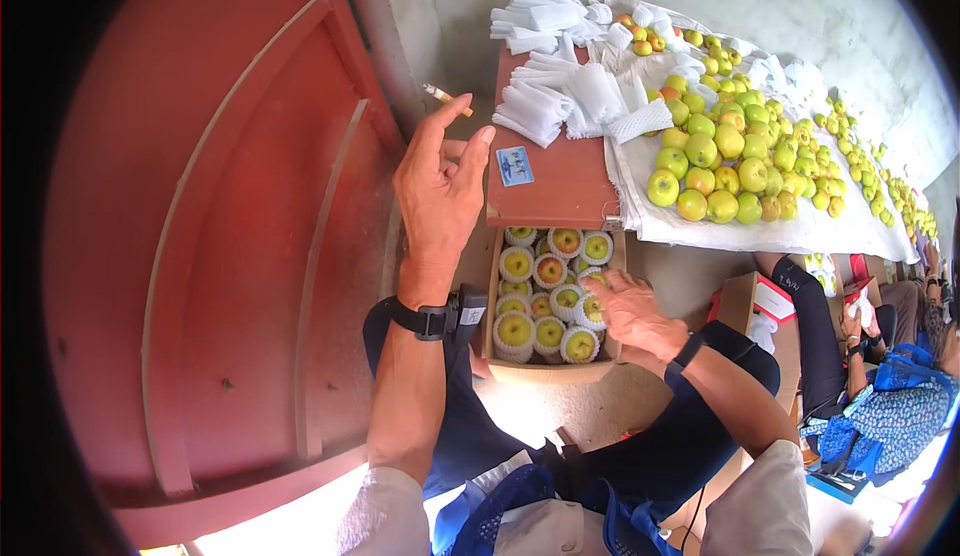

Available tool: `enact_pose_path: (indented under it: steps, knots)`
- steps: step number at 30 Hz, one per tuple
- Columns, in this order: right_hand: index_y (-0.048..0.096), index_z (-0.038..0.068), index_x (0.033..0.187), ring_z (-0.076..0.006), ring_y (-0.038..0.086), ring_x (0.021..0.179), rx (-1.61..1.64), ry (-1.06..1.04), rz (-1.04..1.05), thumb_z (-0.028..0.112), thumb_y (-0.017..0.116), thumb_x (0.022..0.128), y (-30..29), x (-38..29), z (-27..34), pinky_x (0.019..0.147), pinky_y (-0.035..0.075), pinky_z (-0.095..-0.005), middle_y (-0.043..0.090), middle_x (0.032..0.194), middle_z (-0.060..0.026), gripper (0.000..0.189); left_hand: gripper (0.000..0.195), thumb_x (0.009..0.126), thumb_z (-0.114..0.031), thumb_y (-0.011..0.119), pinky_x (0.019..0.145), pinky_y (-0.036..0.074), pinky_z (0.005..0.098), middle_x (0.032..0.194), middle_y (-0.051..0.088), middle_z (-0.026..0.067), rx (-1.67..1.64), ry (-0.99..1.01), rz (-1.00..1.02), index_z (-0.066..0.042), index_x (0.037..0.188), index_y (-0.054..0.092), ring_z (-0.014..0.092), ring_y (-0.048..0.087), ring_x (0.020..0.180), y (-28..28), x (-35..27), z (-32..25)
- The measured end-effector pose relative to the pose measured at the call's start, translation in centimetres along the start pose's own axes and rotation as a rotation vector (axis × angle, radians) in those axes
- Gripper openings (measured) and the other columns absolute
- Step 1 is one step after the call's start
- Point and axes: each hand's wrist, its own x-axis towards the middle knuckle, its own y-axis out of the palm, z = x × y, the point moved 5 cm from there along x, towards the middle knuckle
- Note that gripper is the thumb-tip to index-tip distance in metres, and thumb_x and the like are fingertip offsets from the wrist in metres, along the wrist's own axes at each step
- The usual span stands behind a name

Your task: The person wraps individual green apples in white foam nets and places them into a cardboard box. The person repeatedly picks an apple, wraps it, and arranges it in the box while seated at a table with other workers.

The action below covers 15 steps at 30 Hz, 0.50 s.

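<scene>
Raised in front of the red door, my left hand (442, 188) holds a lit cigarette (442, 97) at its fingers. A cardboard box (551, 373) stands between my knees, filled with apples (514, 329) in white foam net sleeves. At the right side of that box, the fingers of my right hand (637, 308) touch a sleeved apple (592, 310); whether they grip it is hidden. Past the box is a red-brown table (555, 200), where a small blue card (514, 166) and piles of flattened foam net sleeves (532, 110) lie.
Loose green and yellow apples (724, 143) cover a white cloth (660, 218) on the table. The red door (247, 256) rises close on my left. To the right sits another person (892, 413), holding something white, beside an open cardboard box (739, 305).
</scene>
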Motion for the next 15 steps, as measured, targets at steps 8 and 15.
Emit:
enact_pose_path:
  steps: [8,15]
  knots:
    - [0.054,0.007,0.137,-0.046,0.061,0.109,0.146,-0.014,-0.308,0.013,0.068,0.092,-11.5,-6.5,-4.2,0.091,0.052,-0.052,0.059,0.124,-0.0208,0.047,0.035,0.098,-0.005,0.07,0.081,0.058,0.0274,0.127,0.069,0.0085,-0.199,-0.004,-0.065,0.0,0.132,0.064,0.014,0.071,0.092,-0.1,-0.1,1.4]
    - [0.058,0.003,0.133,-0.0369,0.066,0.094,0.238,0.209,-0.596,0.009,0.066,0.094,-17.3,-17.7,-5.4,0.08,0.052,-0.0436,0.067,0.115,-0.0195,0.041,0.038,0.102,-0.019,0.067,0.065,0.037,0.0208,0.135,0.069,0.0063,-0.108,-0.072,-0.051,-0.002,0.136,0.062,0.012,0.069,0.091,-0.8,0.4,2.1]
